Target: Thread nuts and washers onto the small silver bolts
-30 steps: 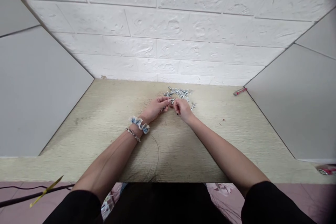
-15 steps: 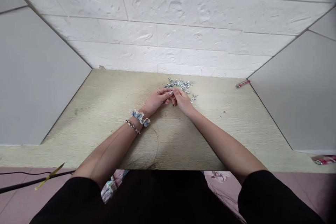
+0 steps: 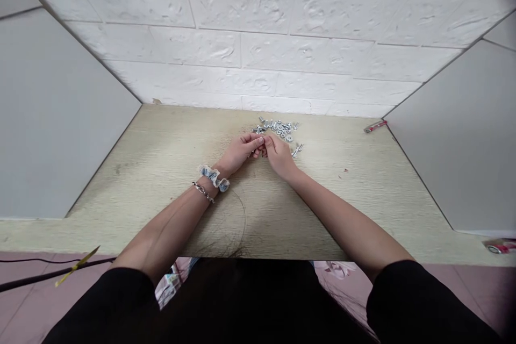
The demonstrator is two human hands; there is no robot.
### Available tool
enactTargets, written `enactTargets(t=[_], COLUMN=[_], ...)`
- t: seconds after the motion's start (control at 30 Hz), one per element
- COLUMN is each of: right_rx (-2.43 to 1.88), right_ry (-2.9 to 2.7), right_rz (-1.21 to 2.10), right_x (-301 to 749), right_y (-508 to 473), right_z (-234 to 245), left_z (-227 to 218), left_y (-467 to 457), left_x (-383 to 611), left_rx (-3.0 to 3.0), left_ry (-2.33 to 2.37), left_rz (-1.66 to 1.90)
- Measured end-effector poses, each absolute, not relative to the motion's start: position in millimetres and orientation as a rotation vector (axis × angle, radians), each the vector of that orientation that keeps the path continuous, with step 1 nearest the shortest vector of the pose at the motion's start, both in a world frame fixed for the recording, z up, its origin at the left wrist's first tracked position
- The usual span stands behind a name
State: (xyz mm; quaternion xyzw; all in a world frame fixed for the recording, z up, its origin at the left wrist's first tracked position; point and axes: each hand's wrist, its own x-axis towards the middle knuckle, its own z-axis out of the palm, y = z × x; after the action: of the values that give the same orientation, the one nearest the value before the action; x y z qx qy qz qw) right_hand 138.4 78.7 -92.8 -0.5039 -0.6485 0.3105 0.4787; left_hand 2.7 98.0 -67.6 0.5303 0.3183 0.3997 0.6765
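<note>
My left hand (image 3: 241, 151) and my right hand (image 3: 279, 157) meet just above the table, fingertips pinched together. Whatever small piece sits between the fingers is mostly covered, too small to name. Right behind the fingertips lies a loose pile of silver bolts, nuts and washers (image 3: 280, 128). A couple of bolts (image 3: 297, 150) lie apart from the pile, close to the right side of my right hand. On my left wrist are a blue and white scrunchie (image 3: 214, 177) and a chain bracelet (image 3: 203, 192).
The pale wooden table (image 3: 161, 172) ends at a white brick-patterned wall (image 3: 266, 54). Grey panels stand at left (image 3: 64, 118) and right (image 3: 455, 145). Red objects lie by the right panel's far corner (image 3: 374, 127) and near corner (image 3: 500, 248). A black rod with yellow tie (image 3: 78, 266) crosses lower left.
The fingertips have drawn closer together, and the shiny bit seen between them earlier is now more covered. The pile stays as it was; the view has shifted slightly.
</note>
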Motion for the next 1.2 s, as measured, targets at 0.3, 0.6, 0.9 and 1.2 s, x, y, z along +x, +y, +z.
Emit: enactTargets(t=[0.3, 0.6, 0.9, 1.2], right_rx=[-1.227, -1.144, -1.141, -1.086], right_ry=[-1.586, -1.547, -1.582, -1.661], right_rz=[0.664, 0.541, 0.552, 0.446], right_x=[138.5, 139.3, 139.9, 138.0], right_y=[77.4, 77.8, 78.9, 75.5], right_z=[-91.0, -93.8, -92.8, -92.9], left_z=[-70.1, -69.2, -69.9, -64.8], left_y=[99.0, 97.3, 96.5, 97.2], left_x=[2.8, 2.7, 1.4, -3.4], left_rx=[1.206, 1.203, 1.221, 1.449], left_ry=[0.755, 0.873, 0.895, 0.927], left_rz=[0.934, 0.906, 0.889, 0.879])
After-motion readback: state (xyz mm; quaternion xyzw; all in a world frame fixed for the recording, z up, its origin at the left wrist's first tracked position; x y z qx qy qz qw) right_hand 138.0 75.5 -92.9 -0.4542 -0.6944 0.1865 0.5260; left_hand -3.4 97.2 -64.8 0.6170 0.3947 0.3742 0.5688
